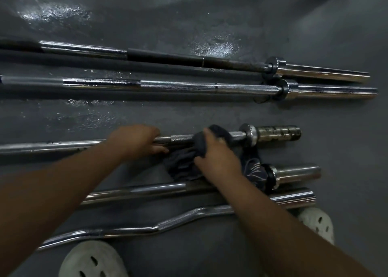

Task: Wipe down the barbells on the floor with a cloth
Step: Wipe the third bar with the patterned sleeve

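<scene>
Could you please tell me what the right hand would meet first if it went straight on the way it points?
Past the bar it wipes, the right hand crosses bare floor and probably meets the knurled chrome barbell first; depth is unclear.

The floor (210, 117) is grey; the far barbell (163, 57) is chrome with a black middle. The cloth (182, 168) seems dark navy (pale streaks on its right end).
</scene>
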Tool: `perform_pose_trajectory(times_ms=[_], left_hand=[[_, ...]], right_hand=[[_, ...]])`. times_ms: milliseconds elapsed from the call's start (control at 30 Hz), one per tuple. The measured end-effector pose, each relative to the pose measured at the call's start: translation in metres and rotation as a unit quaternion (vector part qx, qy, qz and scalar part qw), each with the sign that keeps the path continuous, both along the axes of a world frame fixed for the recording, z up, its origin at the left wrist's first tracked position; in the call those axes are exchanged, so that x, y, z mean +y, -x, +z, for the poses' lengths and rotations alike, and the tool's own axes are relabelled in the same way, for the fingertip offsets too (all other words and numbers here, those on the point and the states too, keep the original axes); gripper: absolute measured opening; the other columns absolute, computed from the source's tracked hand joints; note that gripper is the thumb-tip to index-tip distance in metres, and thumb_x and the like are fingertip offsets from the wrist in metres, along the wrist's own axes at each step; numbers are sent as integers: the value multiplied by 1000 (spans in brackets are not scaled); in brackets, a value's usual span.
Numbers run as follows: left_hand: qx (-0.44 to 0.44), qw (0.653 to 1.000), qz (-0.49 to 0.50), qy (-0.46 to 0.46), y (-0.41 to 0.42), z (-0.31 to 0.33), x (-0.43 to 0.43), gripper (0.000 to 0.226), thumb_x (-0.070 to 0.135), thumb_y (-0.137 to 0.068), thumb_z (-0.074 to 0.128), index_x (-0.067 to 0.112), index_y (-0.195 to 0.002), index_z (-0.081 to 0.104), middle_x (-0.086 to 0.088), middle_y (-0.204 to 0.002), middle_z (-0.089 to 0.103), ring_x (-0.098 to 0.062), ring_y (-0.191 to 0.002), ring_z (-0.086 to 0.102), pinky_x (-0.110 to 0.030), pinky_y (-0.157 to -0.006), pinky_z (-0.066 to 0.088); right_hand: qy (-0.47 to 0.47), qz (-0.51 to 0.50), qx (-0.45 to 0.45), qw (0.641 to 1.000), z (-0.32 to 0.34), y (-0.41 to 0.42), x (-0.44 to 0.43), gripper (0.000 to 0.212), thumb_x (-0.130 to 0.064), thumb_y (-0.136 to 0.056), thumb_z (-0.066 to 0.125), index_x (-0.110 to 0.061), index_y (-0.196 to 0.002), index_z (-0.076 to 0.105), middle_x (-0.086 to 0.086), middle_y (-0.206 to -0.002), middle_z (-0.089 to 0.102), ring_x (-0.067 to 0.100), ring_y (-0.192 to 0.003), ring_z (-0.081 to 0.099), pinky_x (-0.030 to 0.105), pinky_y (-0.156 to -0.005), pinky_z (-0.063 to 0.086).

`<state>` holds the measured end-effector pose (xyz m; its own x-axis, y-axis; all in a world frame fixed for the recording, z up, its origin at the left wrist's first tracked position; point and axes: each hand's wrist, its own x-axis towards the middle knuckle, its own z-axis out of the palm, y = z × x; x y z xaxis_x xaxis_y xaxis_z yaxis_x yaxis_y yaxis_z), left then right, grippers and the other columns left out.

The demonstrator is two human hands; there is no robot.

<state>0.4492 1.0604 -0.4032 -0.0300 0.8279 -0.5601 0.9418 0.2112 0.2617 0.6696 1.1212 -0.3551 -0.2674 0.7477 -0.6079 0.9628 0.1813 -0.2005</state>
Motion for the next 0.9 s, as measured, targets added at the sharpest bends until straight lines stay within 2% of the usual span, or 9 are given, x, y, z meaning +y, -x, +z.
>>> perform_pose_trajectory(times_ms=[67, 133, 200, 267, 400, 500, 567, 733, 900], left_hand=[[-13, 999, -1, 29, 5, 0, 3, 49, 72, -83, 57, 26, -103, 57, -1, -107, 66, -25, -98, 63, -30, -71, 44], [41, 999, -3, -20, 10, 2, -14, 40, 63, -86, 59, 27, -103, 53, -2, -106, 66, -26, -98, 63, -31, -70, 43], [92, 991, 5, -100, 9, 6, -36, 32, 51, -88, 64, 25, -101, 51, -4, -102, 66, -28, -93, 64, -33, -70, 45], [118, 988, 3, -98, 8, 9, -37, 29, 46, -89, 64, 24, -102, 51, -5, -100, 67, -29, -92, 65, -33, -67, 44], [79, 997, -4, 6, 11, 12, -21, 37, 59, -88, 59, 28, -107, 53, 0, -107, 65, -25, -99, 63, -30, -69, 39], [-33, 995, -1, 93, 25, 5, -8, 45, 66, -82, 65, 25, -102, 60, 3, -100, 66, -20, -92, 62, -28, -71, 43], [-66, 991, -4, 112, 28, 0, 0, 52, 68, -77, 67, 22, -100, 65, 1, -97, 68, -19, -88, 62, -29, -75, 48], [1, 999, -6, 37, 39, 0, -18, 50, 74, -75, 63, 33, -103, 61, 6, -99, 65, -17, -88, 58, -30, -78, 49], [64, 997, 30, 27, 67, 5, -56, 63, 88, -65, 39, 35, -94, 54, 1, -95, 68, -21, -83, 62, -31, -69, 49]], right_hand=[[-27, -107, -30, 993, 3, -28, 24, 83, -39, -81, 66, -38, -148, 17, 17, -134, 52, 38, -113, 59, 45, -92, 50], [-30, -152, -58, 986, 4, -31, 26, 91, -39, -82, 66, -35, -153, 9, 18, -135, 52, 40, -116, 58, 44, -93, 48], [-26, -130, -51, 990, 0, -3, 8, 88, -38, -85, 66, -33, -152, 10, 21, -135, 48, 41, -113, 58, 42, -90, 47], [14, -79, -5, 997, -5, 29, -19, 86, -35, -87, 66, -36, -152, 9, 22, -137, 41, 42, -112, 58, 40, -91, 46], [54, -11, 22, 998, -7, 11, -10, 94, -37, -83, 66, -44, -153, 3, 17, -142, 47, 37, -119, 57, 40, -96, 46], [18, -138, -1, 990, -2, -32, 28, 95, -39, -82, 69, -40, -155, 8, 15, -139, 55, 36, -120, 57, 39, -96, 45], [12, -158, -14, 987, -5, -29, 28, 93, -38, -82, 68, -34, -155, 10, 16, -139, 53, 37, -120, 57, 41, -96, 46], [66, -128, 40, 989, -19, -3, 14, 91, -38, -83, 68, -37, -154, 11, 16, -136, 53, 36, -114, 59, 36, -86, 47], [69, -154, 76, 983, -27, -9, 17, 83, -34, -81, 70, -40, -146, 18, 11, -126, 58, 33, -105, 61, 34, -79, 46]])
